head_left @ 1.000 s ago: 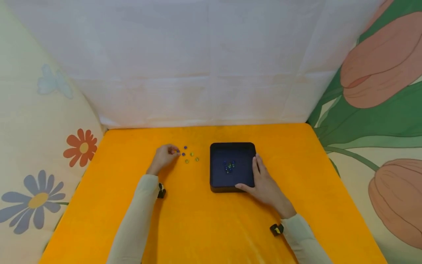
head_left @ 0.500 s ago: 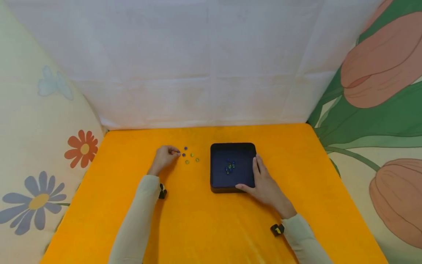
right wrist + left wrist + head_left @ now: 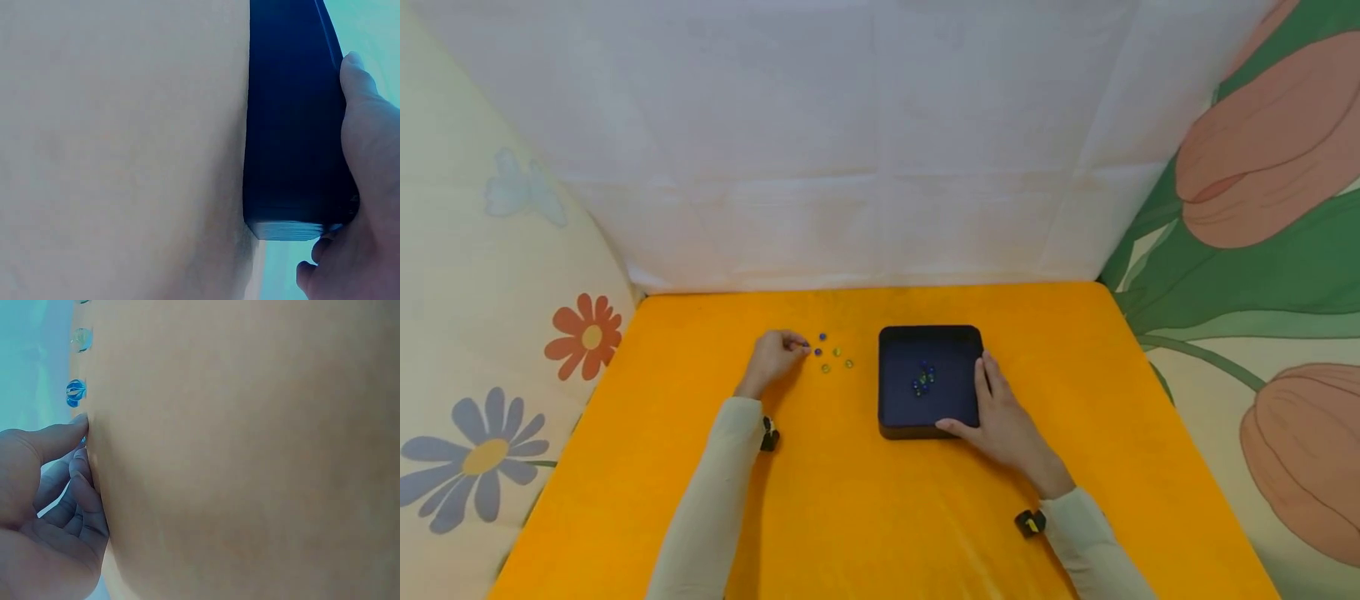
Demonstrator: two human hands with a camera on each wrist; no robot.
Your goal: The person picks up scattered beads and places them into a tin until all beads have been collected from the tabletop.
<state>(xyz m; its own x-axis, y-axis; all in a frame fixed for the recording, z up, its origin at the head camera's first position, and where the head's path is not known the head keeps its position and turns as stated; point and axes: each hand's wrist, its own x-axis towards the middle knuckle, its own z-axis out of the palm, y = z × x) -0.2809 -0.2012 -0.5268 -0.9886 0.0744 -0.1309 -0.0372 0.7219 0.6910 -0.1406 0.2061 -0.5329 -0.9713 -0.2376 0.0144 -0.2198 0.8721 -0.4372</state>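
My left hand pinches a blue marble between thumb and fingertips, low over the orange cloth. Only a sliver of that marble shows in the left wrist view, where another blue-striped marble lies just past the thumb. Close by on the cloth are two loose blue marbles and several clear yellowish marbles. A dark square tray stands right of them, with a small cluster of marbles inside. My right hand rests against its near right corner, thumb along the front rim, extended fingers along the right side.
An orange cloth covers the table. White fabric hangs behind its back edge. Flower-printed panels stand at the left and right. A small dark device sits at the left wrist, a similar one at the right.
Inside the tray a blue marble has rolled rightward, closer in among the others. Both hands have stayed almost still, the left one at its marble, the right one at the tray corner.
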